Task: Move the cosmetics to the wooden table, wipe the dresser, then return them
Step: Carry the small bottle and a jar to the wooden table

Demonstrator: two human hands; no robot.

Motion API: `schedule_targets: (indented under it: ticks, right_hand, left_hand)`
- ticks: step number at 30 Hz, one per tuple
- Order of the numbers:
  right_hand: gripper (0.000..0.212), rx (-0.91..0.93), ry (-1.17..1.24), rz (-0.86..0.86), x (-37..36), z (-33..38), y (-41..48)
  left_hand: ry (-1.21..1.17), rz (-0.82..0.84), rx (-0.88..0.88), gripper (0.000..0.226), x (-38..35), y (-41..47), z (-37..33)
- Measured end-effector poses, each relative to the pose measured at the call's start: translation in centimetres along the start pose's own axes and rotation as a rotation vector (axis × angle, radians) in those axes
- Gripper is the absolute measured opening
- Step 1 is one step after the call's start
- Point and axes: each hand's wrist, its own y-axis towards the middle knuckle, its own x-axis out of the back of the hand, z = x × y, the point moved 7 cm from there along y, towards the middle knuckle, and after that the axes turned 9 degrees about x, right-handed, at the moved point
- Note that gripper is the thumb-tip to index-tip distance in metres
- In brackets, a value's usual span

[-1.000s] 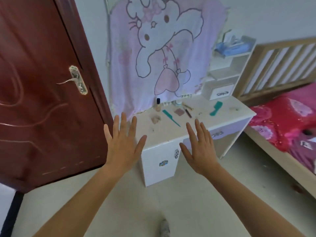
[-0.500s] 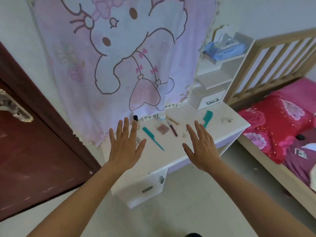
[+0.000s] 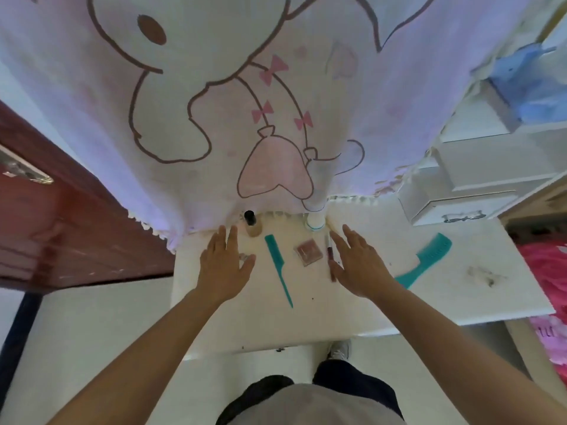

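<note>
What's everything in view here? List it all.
dresser: one, white, centre
tail comb: one, teal, between the hands
wide comb: one, teal, right of right hand
bottle: one, beige with black cap, back, near left fingertips
jar: one, white, back edge, centre
compact: one, pink, right of tail comb
lip gloss tube: one, dark red, beside right hand
cartoon cloth: one, pink-white, hanging behind
drawer box: one, white, back right
tissue pack: one, blue, shelf upper right
door: one, red-brown, left
bedding: one, red-pink, far right
left hand: one, open, over dresser
right hand: one, open, over dresser
</note>
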Motion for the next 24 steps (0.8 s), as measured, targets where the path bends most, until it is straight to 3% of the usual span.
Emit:
schedule_targets:
  ticks: [7, 14, 19, 22, 24]
  right_hand:
    - [0.072, 0.129, 0.054, 0.167, -2.7, -2.3, 6.5]
    - [0.079, 0.115, 0.056, 0.190, -6.4, -1.7, 10.9]
    - [0.081, 0.184, 0.077, 0.174, -8.6, 2.2, 7.5]
    - [0.071, 0.159, 0.103, 0.133, -8.7, 3.2, 7.3]
    - [0.066, 0.119, 0.118, 0.067, -8.0, 3.5, 8.2]
  left_hand:
    - [-0.146, -0.016, 0.213, 0.087, -3.2, 4.0, -1.6]
    - [-0.309, 0.143, 0.395, 0.095, -7.9, 7.5, 0.8]
    - [-0.359, 0.128, 0.348, 0.095, -8.8, 9.7, 1.4]
    - [-0.473, 0.099, 0.292, 0.093, -8.6, 11.2, 1.0]
    - [-0.533, 0.081, 0.280, 0.079, -8.6, 12.0, 1.0]
